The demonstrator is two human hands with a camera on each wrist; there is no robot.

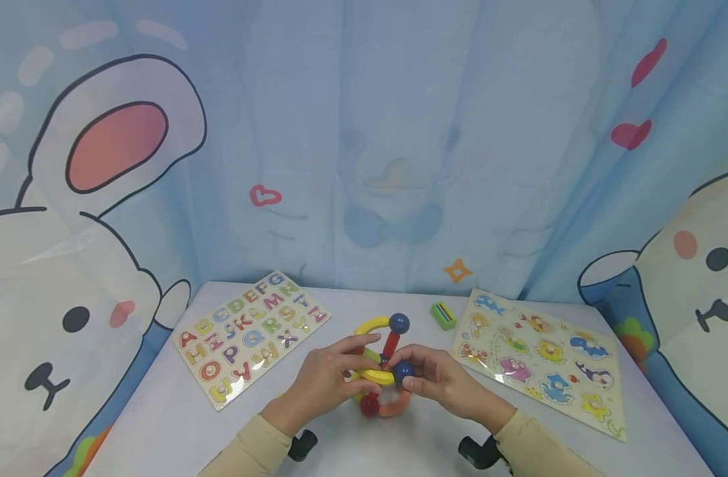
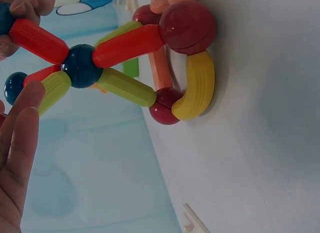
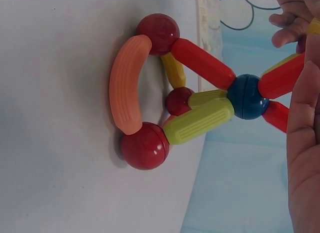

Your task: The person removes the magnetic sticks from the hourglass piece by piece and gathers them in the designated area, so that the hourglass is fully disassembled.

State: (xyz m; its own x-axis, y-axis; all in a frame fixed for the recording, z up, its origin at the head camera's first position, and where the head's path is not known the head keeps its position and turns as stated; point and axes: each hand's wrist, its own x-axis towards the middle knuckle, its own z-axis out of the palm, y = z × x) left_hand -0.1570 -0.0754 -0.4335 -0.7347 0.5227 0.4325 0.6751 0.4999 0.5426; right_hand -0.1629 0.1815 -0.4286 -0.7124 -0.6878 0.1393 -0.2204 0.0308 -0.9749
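A magnetic ball-and-rod model (image 1: pixel 391 344) stands on the table between both hands. Its base has red balls (image 2: pixel 187 27) joined by yellow and orange curved rods (image 3: pixel 126 85). Red and yellow-green straight rods rise from these to a blue centre ball (image 2: pixel 80 66), and more rods spread above it. My left hand (image 1: pixel 334 371) grips the upper part at the left end of a yellow curved rod (image 1: pixel 377 377). On the rod's other end is a blue ball (image 1: pixel 403 371), pinched between thumb and fingers of my right hand (image 1: pixel 444 384). Another blue ball (image 1: pixel 399 323) tops the far side.
An alphabet puzzle board (image 1: pixel 253 338) lies at the left, and an animal puzzle board (image 1: pixel 542 361) at the right. A small green block with coloured stripes (image 1: pixel 444 316) sits behind the right hand. A printed curtain (image 1: pixel 393 146) hangs along the table's back edge.
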